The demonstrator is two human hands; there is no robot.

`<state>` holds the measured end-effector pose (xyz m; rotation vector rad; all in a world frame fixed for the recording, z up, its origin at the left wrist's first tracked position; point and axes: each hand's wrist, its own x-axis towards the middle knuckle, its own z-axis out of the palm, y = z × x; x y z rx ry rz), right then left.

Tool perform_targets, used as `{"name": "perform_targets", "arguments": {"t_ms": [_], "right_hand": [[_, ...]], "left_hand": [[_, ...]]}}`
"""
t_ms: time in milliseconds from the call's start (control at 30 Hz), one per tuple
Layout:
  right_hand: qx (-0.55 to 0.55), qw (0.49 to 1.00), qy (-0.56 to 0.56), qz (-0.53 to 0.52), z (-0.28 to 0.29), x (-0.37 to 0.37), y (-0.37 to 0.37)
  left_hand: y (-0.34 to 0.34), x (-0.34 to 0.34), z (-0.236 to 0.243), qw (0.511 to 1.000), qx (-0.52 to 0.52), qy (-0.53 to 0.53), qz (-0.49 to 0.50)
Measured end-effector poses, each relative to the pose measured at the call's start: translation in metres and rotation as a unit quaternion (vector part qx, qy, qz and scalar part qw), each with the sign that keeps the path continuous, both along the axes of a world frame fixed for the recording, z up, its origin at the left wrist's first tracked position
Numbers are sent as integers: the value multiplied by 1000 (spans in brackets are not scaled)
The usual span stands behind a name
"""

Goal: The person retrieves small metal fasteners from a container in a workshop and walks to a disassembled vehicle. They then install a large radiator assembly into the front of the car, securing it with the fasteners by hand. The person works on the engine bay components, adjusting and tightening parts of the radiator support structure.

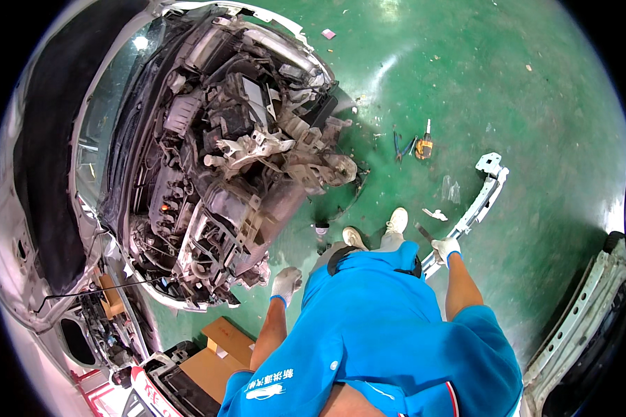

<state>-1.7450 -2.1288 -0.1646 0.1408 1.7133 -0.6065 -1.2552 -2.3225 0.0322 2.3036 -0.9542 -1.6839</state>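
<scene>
My right hand point(446, 247), in a pale work glove, is closed around a long silvery bumper beam point(474, 210). The beam slants up and away to the right and ends in a flat mounting plate point(489, 163). A narrow dark metal strip point(422, 230) juts out beside that hand; I cannot tell whether I hold it too. My left hand point(286, 283), also gloved, hangs beside my hip with its fingers curled in and nothing visible in them. It is nearest to the stripped front end of a car point(236, 160), a little apart from it.
On the green floor lie a yellow power tool point(424, 144), blue-handled pliers point(399, 147) and clear plastic scrap point(451, 189). A cardboard box point(219, 358) stands at the lower left. Another car part with a holed metal edge point(563, 323) is at the right. The raised hood point(49, 146) fills the far left.
</scene>
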Motion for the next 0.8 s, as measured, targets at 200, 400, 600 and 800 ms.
{"name": "perform_targets", "arguments": {"t_ms": [200,400,600,800], "right_hand": [[-11,996,-64,-56,-24,3,11],[0,996,-74,-51,-29,7,1],[-31,998,-36,-36,11,10,-23],[-41,999,-23,-20,-2,1,-15]], "left_hand": [[8,0,-3,1000,16,0,-3],[10,4,-1,1000,10,4,-1],[7,2,9,1000,5,-10,-7],[3,-12,8,1000,-1,-4,-11]]}}
